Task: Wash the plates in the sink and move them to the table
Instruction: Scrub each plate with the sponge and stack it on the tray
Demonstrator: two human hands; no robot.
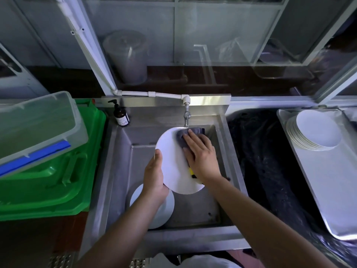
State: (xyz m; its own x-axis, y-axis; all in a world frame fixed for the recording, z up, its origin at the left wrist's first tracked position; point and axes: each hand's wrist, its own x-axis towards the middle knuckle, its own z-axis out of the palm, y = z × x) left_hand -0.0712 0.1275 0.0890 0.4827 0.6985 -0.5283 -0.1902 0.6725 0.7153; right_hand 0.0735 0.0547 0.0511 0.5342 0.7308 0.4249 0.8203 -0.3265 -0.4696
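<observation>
A white plate (174,167) is held tilted over the steel sink (123,149), under the tap (186,116). The left hand (155,176) grips its left edge, thumb on the rim. The right hand (201,157) lies flat with its fingers spread, pressing a grey cloth (182,137) on the plate. More plates (166,207) sit in the sink below. On the right, a stack of white plates (316,132) rests on a metal tray (328,180). A soap bottle (120,115) stands at the sink's back left corner.

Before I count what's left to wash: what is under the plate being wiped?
Below the held plate, more white plates lie in the sink, partly covered by the left hand. A yellow sponge peeks beneath the right hand. Their number cannot be told.
</observation>
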